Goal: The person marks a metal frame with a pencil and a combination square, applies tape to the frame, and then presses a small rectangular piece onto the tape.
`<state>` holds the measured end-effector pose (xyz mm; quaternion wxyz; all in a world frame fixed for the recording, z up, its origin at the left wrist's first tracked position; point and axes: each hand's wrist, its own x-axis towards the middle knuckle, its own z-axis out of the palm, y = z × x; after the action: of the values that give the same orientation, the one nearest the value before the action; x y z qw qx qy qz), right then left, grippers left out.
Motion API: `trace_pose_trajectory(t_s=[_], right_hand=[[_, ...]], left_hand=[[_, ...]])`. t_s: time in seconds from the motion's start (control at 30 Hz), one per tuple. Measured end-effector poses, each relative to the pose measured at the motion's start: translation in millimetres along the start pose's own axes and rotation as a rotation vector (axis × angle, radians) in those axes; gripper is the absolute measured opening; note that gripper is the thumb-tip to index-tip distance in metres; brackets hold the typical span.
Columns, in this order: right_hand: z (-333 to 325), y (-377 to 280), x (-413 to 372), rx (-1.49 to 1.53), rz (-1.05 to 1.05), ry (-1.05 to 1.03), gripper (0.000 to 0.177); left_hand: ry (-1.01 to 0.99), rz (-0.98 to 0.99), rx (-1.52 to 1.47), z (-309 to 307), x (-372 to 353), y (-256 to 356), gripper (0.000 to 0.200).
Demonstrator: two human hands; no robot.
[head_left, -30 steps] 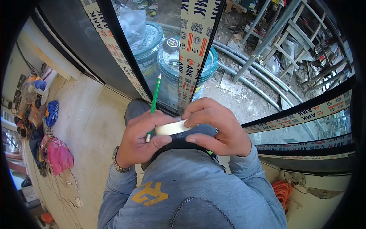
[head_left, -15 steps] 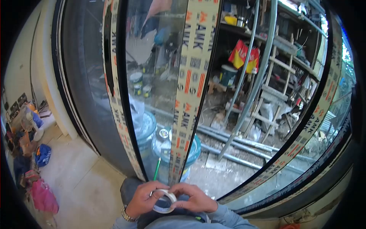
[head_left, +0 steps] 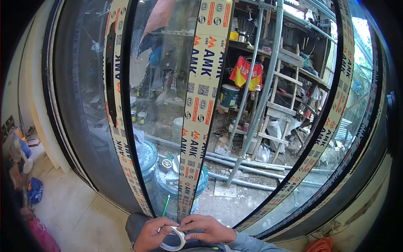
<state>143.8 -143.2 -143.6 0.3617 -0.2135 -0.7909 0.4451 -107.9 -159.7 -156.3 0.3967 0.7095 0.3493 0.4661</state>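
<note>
Hands low (both gripping), left hand (head_left: 152,233), right hand (head_left: 206,229), tape roll (head_left: 173,239)

left hand (head_left: 152,233): low at the bottom edge of view, knuckles up, fingers curled closed in a grip.
right hand (head_left: 206,229): just beside it, back upward, fingers and thumb pinched, tips pointing at the left hand.
both hands: close together before the body.
right forearm (head_left: 252,245): sleeved, angling in from the lower right.

Building site: film-wrapped window frames (head_left: 200,105), scaffolding (head_left: 268,96) (outside)
</note>
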Motion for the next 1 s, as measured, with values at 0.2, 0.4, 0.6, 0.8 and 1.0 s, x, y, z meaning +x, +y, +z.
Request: trace_pose_trajectory(t_s=[0.2,0.4,0.6,0.8,1.0], right_hand=[[7.7,14.7,-2.1,-0.071,-0.065,-0.092,0.023],[15.3,-8.1,8.5,-0.292,-0.18,-0.051,0.018],[36.3,8.9,5.1,-0.001,-0.001,0.132,0.016],[45.6,31.9,4.7,-0.123,0.02,0.339,0.016],[3.3,36.2,13.9,0.136,0.276,0.436,0.019]], left_hand=[[-0.198,-0.084,-0.052,-11.7,-2.8,-1.3,0.027],[-0.156,-0.099,-0.145,-12.6,-5.8,-13.3,0.025],[-0.065,-0.192,-0.342,-8.2,-8.0,-12.3,0.026],[0.083,-0.209,-0.308,9.4,-7.0,-16.7,0.028],[0.128,0.325,0.389,11.3,-16.4,-12.8,0.046]])
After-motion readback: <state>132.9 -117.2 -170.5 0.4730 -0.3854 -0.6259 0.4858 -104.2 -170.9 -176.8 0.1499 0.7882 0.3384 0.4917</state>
